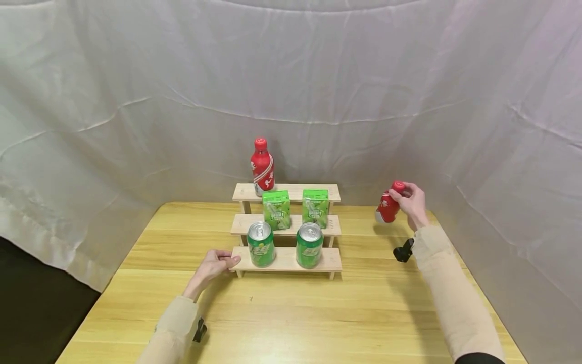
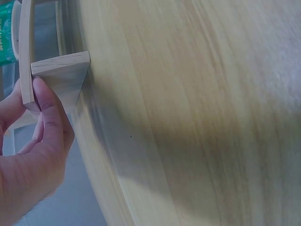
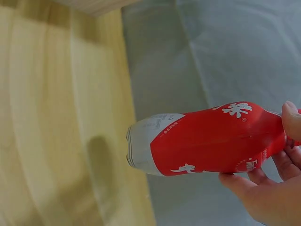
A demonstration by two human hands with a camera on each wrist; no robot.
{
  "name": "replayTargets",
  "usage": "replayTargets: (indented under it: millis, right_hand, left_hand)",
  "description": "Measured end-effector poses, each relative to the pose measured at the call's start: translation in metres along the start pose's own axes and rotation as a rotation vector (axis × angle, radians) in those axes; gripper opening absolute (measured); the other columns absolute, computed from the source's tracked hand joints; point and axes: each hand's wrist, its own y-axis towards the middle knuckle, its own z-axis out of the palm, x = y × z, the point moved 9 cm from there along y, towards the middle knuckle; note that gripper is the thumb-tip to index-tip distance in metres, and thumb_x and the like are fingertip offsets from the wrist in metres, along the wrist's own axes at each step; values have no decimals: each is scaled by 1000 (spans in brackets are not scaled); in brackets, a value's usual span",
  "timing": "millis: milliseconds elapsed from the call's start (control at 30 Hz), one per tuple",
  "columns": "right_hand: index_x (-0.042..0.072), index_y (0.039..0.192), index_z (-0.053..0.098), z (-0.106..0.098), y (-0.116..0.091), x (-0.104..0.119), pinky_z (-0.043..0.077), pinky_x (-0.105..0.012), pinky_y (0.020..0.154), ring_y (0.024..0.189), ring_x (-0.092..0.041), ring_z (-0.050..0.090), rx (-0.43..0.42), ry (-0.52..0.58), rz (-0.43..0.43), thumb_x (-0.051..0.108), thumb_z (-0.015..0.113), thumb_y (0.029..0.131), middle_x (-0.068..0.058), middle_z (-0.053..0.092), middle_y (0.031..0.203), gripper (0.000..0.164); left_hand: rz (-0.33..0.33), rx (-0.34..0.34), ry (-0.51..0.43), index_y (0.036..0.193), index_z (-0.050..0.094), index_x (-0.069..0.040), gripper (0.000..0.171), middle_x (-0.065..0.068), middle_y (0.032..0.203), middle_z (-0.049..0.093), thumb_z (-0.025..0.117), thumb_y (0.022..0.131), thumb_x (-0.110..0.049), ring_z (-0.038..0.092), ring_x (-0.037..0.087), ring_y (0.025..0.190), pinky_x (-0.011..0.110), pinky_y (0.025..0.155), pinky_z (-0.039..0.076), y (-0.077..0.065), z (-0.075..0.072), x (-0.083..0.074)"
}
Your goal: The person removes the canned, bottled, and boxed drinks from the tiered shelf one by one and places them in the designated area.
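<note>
While the left hand (image 1: 214,265) pinches the shelf (image 1: 285,257), the right hand (image 1: 414,203) grips a red bottle (image 1: 387,208) near its top, base tilted shelfward.

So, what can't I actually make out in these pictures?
Head view: part of the bottoms of the juice boxes, hidden by the cans in front.
Head view: the cans' small print, too small to read.
Left wrist view: the rest of a green can, cut off by the left edge.
Right wrist view: the cap of the held bottle, mostly hidden by the right hand and the picture's right edge.
</note>
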Motion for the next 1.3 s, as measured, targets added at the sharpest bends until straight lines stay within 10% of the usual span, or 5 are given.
replayTargets:
  millis: [500,1300]
  right_hand:
    - [-6,152,30,-1,-2,-40,39,-55,117,140,-43,41,14,-35,44,13,54,103,-32,38,155,58]
    - [-2,152,34,1,1,-43,41,-52,116,137,-41,44,-3,-38,13,19,62,99,-30,40,153,63]
  left_hand:
    - [5,20,-11,126,49,22,46,20,103,66,64,97,-12,63,17,82,48,88,58,2,3,-1]
    - [3,12,-11,126,50,21,47,20,103,67,65,97,-13,64,16,82,46,87,59,2,1,0]
